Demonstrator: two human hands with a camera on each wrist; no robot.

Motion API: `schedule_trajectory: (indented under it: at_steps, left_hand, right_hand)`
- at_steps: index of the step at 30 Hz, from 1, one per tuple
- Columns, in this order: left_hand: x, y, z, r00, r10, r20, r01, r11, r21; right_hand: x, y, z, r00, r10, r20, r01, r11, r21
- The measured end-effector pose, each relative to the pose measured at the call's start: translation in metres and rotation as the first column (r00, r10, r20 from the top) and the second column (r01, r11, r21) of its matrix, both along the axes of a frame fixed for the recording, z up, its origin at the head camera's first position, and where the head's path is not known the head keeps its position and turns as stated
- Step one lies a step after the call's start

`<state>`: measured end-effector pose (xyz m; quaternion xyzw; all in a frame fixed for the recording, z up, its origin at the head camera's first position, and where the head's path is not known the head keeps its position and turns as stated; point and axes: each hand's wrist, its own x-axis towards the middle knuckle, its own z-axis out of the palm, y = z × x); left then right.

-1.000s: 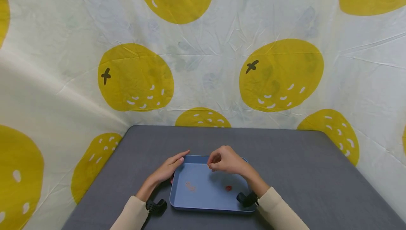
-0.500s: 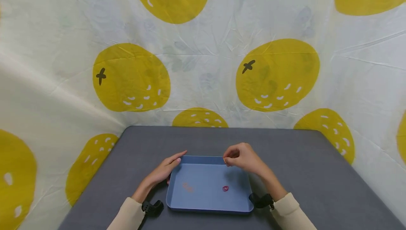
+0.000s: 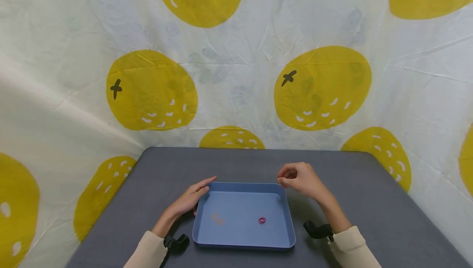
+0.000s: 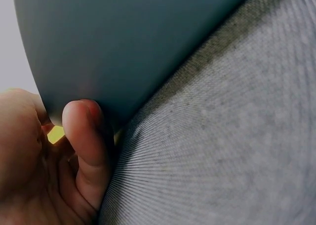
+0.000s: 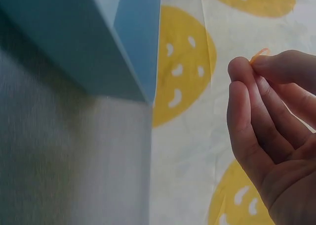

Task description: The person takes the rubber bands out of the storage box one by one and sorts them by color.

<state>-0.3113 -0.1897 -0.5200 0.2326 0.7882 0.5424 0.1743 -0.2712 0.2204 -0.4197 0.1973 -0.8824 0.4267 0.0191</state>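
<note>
A blue rectangular tray (image 3: 240, 235) lies on the table, and my left hand (image 3: 189, 199) holds it at the left rim near the far corner. In the left wrist view, fingertips (image 4: 81, 128) curl against the tray's outer wall. Over the tray's far right corner, my right hand (image 3: 304, 180) pinches an orange rubber band (image 5: 260, 54) between thumb and forefinger; only a small loop of it sticks out. Inside the tray, a few pinkish-red rubber bands (image 3: 262, 221) lie right of the middle, and thin pale orange rubber bands (image 3: 217, 219) lie toward the left.
The table (image 3: 332, 210) has a dark grey cloth cover. Behind it hangs a white curtain (image 3: 236, 95) with big yellow fruit prints. Each wrist carries a black camera, the right camera (image 3: 318, 230) being just right of the tray.
My right hand has moved right and slightly away from me, from over the tray to its far right corner, still pinching the orange rubber band. My left hand stays at the rim.
</note>
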Motion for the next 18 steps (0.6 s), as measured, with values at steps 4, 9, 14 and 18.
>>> schedule_trajectory:
  at_steps: [4, 9, 14, 18]
  left_hand:
    - [0.001, 0.000, -0.001, 1.000, -0.002, 0.001, 0.002, 1.000, -0.002]
    - [0.000, -0.001, -0.002, 1.000, -0.002, -0.007, 0.002, 1.000, -0.005]
    - [-0.002, -0.001, -0.001, 1.000, 0.003, -0.017, -0.003, 1.000, -0.013]
    - [-0.002, -0.001, -0.001, 1.000, 0.011, -0.017, -0.011, 1.000, -0.016]
  right_hand:
    - [-0.001, 0.015, -0.004, 0.999, -0.043, -0.010, 0.043, 0.999, 0.020]
    - [-0.005, 0.034, -0.009, 0.997, -0.080, 0.007, 0.080, 0.995, 0.053]
    - [-0.008, 0.052, -0.013, 0.990, -0.143, 0.011, 0.141, 0.987, 0.074]
    - [-0.011, 0.061, -0.019, 0.982, -0.186, 0.015, 0.183, 0.977, 0.110]
